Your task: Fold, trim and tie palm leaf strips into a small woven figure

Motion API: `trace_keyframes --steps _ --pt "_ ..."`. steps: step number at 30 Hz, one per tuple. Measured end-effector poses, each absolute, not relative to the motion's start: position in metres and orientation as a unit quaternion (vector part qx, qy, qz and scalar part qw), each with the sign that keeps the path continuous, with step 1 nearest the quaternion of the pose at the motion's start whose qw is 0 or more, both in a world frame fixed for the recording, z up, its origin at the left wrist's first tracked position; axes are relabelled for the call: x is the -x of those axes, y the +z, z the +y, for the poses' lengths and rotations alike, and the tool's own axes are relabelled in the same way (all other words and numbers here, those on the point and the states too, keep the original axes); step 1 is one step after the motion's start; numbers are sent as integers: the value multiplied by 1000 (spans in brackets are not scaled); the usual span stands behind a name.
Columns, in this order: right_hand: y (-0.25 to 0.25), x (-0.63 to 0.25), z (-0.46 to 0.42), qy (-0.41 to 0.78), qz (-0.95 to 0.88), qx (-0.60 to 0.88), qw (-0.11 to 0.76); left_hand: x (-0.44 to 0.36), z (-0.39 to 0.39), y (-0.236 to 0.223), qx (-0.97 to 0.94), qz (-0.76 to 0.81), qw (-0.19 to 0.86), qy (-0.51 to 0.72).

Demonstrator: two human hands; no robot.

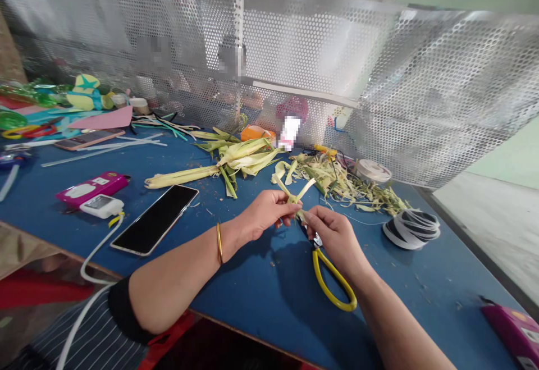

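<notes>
My left hand pinches a small piece made of pale corn husk strips, with strip ends sticking up above the fingertips. Close beside it, my right hand is closed on the lower end of the same husk piece. Scissors with yellow handles lie on the table under my right hand, which partly hides their blades. Beyond the hands is a bundle of husks, and to its right a heap of husk scraps.
A black-screened phone, a magenta box and a white corded device lie left. On the right are a roll of white strip and another magenta box. A perforated metal screen borders the blue table.
</notes>
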State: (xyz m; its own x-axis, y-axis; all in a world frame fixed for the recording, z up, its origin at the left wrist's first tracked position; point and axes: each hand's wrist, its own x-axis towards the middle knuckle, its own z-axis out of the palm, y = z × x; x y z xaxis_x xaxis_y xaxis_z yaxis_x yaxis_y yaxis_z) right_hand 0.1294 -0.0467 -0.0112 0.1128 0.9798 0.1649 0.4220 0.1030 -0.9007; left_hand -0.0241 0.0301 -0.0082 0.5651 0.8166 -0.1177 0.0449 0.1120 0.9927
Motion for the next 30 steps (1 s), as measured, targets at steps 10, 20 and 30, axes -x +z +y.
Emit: trace_keyframes --steps 10,20,30 --pt "-9 -140 -40 411 -468 590 514 26 28 -2 -591 367 672 255" --pt "-20 -127 -39 425 -406 555 589 25 21 -4 -596 323 717 163" --pt "-27 -141 -35 143 -508 655 540 22 15 -10 -618 333 702 118"
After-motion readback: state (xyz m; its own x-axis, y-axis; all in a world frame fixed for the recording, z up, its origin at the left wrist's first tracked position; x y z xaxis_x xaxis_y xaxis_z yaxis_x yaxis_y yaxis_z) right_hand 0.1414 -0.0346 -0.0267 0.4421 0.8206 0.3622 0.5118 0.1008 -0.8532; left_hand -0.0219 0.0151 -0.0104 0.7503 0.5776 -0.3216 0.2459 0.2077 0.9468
